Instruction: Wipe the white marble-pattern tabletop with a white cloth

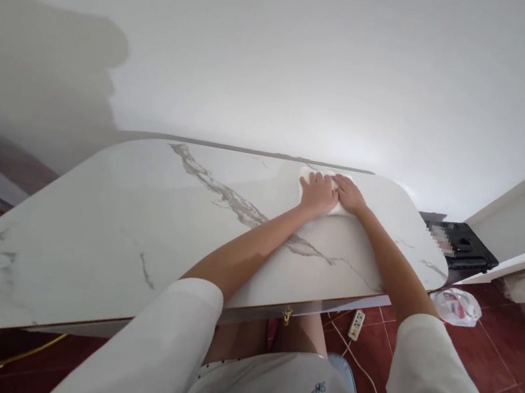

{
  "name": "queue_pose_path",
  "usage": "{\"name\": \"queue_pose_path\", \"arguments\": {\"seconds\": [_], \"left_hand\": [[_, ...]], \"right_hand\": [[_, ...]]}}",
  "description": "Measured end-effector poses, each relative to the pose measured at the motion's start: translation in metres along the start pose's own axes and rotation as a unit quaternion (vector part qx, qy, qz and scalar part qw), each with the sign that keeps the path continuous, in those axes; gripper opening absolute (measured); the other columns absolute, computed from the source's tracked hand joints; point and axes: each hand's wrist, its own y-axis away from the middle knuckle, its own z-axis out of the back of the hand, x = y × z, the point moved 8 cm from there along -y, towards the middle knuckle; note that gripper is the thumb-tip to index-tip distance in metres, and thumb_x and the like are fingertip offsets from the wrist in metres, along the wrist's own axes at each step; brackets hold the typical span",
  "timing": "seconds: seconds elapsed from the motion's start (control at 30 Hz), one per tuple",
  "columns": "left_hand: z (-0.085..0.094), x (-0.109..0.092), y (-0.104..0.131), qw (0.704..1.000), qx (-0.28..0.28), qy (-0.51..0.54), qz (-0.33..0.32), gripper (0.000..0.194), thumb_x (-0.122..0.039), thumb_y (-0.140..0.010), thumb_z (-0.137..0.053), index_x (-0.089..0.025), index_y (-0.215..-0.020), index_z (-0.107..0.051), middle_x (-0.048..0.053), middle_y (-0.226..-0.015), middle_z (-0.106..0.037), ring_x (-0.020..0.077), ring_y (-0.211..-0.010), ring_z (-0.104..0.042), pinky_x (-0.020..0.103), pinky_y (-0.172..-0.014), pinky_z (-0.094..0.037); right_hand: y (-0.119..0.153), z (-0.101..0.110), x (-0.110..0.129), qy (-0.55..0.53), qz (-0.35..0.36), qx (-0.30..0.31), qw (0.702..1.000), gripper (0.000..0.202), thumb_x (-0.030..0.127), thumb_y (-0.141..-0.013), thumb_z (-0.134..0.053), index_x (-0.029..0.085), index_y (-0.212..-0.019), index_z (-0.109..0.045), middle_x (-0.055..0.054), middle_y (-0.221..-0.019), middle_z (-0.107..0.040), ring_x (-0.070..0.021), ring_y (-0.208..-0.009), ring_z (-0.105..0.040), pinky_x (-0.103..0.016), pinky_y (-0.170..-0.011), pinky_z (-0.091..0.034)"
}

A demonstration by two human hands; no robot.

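Observation:
A folded white cloth (pixel 340 209) lies against the marble-patterned tabletop (pixel 130 200), right of its middle and close to the back edge. My left hand (pixel 320 194) grips it from above, fingers somewhat spread and bent over the fabric. Beside it, touching or nearly so, my right hand (pixel 350 195) holds the cloth's right part, its fingers pointing left toward the left hand. Both palms face down, and they hide much of the cloth. A grey vein in the marble pattern runs diagonally beneath my left forearm.
The table's back edge is near a white wall (pixel 267 55). A small brass-coloured latch (pixel 287 316) sits on the front edge. On the red tiled floor are a power strip (pixel 356 325) with its cord and a clear plastic bag (pixel 457 307). A black case (pixel 471 247) stands right of the table.

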Motion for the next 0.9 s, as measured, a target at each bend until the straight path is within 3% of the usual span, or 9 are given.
{"name": "queue_pose_path", "arguments": {"seconds": [0.6, 0.77, 0.9], "left_hand": [[-0.010, 0.035, -0.080, 1.000, -0.016, 0.012, 0.001, 0.045, -0.037, -0.094, -0.032, -0.014, -0.127, -0.053, 0.018, -0.135, -0.056, 0.0318, -0.129, -0.044, 0.052, -0.109, -0.030], [-0.014, 0.029, -0.081, 1.000, -0.028, -0.007, 0.007, 0.046, -0.038, -0.094, -0.034, -0.013, -0.126, -0.054, 0.019, -0.136, -0.055, 0.0328, -0.128, -0.044, 0.051, -0.108, -0.029], [-0.020, 0.011, -0.083, 0.999, -0.027, -0.001, 0.020, 0.047, -0.038, -0.094, -0.035, -0.012, -0.128, -0.053, 0.019, -0.138, -0.053, 0.0332, -0.129, -0.043, 0.050, -0.107, -0.030]], "right_hand": [[-0.081, -0.015, -0.025, 0.011, -0.031, -0.011, 0.999, 0.054, 0.023, -0.093, -0.031, 0.013, -0.143, -0.050, -0.007, -0.152, -0.048, -0.0234, -0.141, -0.040, -0.042, -0.120, -0.029], [-0.084, -0.015, -0.035, 0.009, 0.004, -0.018, 1.000, 0.053, 0.026, -0.094, -0.031, 0.017, -0.141, -0.052, -0.005, -0.150, -0.050, -0.0220, -0.142, -0.040, -0.043, -0.122, -0.027], [-0.076, -0.006, -0.052, 0.004, 0.007, -0.003, 1.000, 0.055, 0.025, -0.092, -0.030, 0.018, -0.142, -0.052, -0.004, -0.151, -0.049, -0.0230, -0.142, -0.040, -0.046, -0.122, -0.026]]}}
